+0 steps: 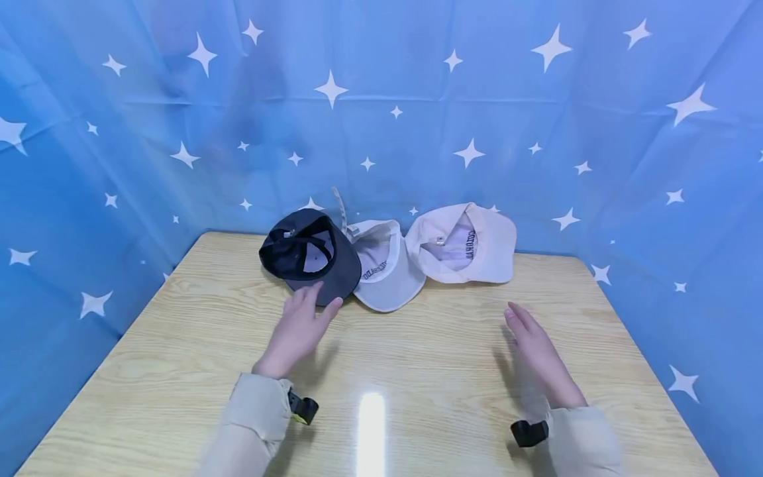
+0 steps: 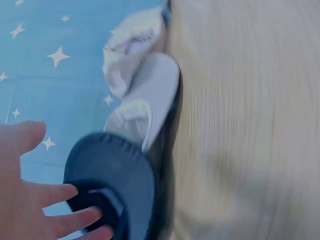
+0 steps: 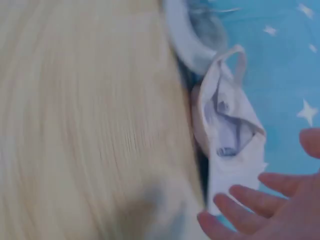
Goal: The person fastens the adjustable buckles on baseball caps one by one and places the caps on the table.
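Three caps lie in a row at the back of the table. On the left is a black cap [image 1: 342, 268], its hollow side showing. A pale grey cap [image 1: 396, 281] sits in the middle, partly behind the black one. To the right, a cream cap [image 1: 497, 248] shows lettering inside. My left hand [image 1: 300, 328] is just in front of the black cap's brim with fingers spread; whether it touches cannot be told. In the left wrist view its fingers [image 2: 60, 192] hold nothing. My right hand [image 1: 536, 351] hovers over the table, apart from the cream cap, fingers extended and holding nothing.
The wooden table [image 1: 429, 358] has a bright light reflection [image 1: 371, 430] near its front. Behind and beside it hangs a blue curtain [image 1: 381, 126] with white stars. Black wrist straps with small devices [image 1: 529, 434] sit at both sleeves.
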The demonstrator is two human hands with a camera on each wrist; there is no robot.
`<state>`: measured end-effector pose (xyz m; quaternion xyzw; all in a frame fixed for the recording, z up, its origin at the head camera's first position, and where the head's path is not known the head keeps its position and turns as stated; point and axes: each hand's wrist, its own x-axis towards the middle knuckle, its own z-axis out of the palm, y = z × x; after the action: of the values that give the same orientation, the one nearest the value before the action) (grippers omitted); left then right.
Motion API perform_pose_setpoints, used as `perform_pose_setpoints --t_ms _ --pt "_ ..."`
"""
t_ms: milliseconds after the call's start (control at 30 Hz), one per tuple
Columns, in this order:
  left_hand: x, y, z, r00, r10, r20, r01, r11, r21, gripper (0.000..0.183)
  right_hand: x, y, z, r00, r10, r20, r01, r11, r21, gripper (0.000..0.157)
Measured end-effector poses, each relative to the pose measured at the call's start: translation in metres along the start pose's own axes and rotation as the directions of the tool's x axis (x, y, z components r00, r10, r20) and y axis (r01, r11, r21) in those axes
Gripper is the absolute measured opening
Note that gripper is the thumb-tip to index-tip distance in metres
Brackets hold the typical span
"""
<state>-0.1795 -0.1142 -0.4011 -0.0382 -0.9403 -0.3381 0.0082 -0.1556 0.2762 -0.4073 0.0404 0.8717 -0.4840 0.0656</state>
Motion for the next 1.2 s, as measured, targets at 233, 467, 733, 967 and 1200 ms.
perform_pose_setpoints --t_ms 233,467,733,967,1200 --pt "-0.001 0.003 0.042 0.993 -0.113 0.041 0.12 0.937 -0.329 0.059 0.004 0.01 0.038 0.996 0.078 -0.044 -0.052 0.907 0.417 0.069" --pt "0.001 0.007 0.077 0.982 -0.177 0.072 0.186 0.799 -0.571 0.044 0.019 0.008 0.068 0.993 0.073 -0.091 -0.006 0.812 0.583 0.055" --pt "-0.002 0.015 0.091 0.972 -0.158 0.172 0.233 0.596 -0.768 0.041 0.04 0.014 0.079 0.988 0.093 -0.125 -0.005 0.819 0.574 0.052" --pt "-0.005 0.027 0.084 0.977 -0.136 0.164 0.214 0.609 -0.764 0.039 0.058 0.01 0.079 0.992 0.075 -0.099 0.001 0.795 0.606 0.058" --pt "0.005 0.019 0.116 0.989 -0.005 0.147 0.107 0.715 -0.691 0.046 0.069 0.007 0.072 0.999 0.009 -0.054 0.034 0.68 0.733 0.057"
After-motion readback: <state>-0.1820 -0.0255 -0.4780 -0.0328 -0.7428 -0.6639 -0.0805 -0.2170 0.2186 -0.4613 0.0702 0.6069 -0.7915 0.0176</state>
